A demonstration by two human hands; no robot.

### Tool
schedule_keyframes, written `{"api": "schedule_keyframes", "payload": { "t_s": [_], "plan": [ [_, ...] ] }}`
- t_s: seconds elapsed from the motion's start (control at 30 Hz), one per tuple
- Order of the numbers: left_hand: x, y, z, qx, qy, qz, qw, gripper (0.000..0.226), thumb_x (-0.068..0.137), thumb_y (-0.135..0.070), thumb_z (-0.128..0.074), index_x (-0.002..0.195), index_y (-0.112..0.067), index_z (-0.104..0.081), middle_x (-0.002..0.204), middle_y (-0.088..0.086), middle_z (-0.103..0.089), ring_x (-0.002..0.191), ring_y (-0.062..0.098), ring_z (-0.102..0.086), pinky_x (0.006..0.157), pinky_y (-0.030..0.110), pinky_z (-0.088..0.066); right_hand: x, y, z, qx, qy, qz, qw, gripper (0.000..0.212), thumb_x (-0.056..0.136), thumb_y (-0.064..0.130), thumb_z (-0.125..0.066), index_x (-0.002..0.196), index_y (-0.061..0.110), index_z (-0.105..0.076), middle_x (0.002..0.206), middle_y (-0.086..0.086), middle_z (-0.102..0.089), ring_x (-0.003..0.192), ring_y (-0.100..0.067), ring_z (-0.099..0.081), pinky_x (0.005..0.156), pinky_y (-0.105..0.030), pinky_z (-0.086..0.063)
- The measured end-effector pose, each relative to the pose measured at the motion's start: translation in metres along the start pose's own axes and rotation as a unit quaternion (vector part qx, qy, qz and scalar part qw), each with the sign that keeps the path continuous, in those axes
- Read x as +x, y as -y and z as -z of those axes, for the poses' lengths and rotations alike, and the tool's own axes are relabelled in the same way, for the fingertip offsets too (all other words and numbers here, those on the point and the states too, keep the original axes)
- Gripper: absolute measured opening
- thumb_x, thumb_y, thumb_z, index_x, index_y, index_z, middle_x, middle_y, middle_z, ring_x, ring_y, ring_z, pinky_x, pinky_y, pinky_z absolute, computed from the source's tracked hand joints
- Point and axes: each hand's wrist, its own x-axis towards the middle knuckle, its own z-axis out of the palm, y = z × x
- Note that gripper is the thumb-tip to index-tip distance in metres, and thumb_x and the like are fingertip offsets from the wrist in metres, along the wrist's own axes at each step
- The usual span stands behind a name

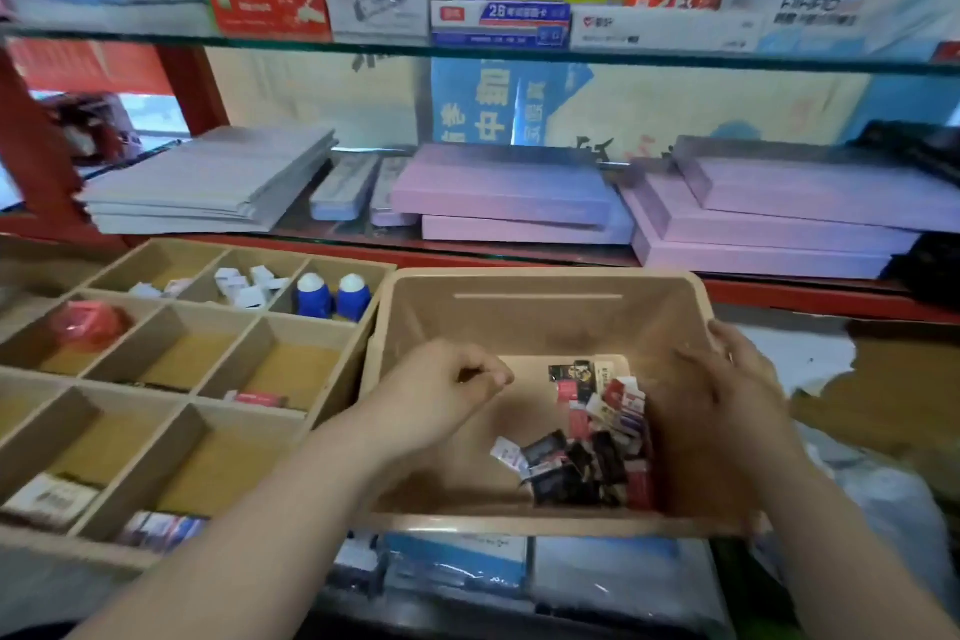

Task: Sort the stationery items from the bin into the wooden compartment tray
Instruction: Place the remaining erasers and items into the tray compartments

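A beige plastic bin (540, 278) stands in front of me. A pile of small stationery packets (587, 437), black, red and white, lies in its right half. My left hand (441, 390) hovers over the bin's left half with fingers curled; I see nothing in it. My right hand (727, 405) grips the bin's right wall, fingers over the rim. The wooden compartment tray (340, 266) sits left of the bin. It holds two blue white-capped items (332, 297), small white pieces (244, 283), a red item (88, 323) and a red-white packet (260, 399).
Behind the bin runs a red-edged shelf with pink flat boxes (504, 195) and grey folders (208, 182). A glass shelf (467, 49) above carries product boxes. Plastic-wrapped packs (457, 566) lie under the bin's front edge. The tray's near compartments hold a white box (52, 499) and packets (161, 530).
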Motion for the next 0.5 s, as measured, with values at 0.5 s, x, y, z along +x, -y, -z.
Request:
{"api": "schedule_keyframes", "payload": {
  "t_s": [0.5],
  "plan": [
    [0.118, 0.045, -0.139, -0.050, 0.130, 0.166, 0.976, 0.067, 0.071, -0.022, -0.073, 0.129, -0.008, -0.043, 0.126, 0.011, -0.056, 0.112, 0.023, -0.054, 0.095, 0.023, -0.041, 0.007, -0.043, -0.021, 0.194, -0.021, -0.029, 0.980, 0.030, 0.086, -0.004, -0.051, 0.106, 0.015, -0.063, 0.151, 0.005, -0.023, 0.133, -0.015, -0.036, 0.109, -0.026, -0.032]
  ]
}}
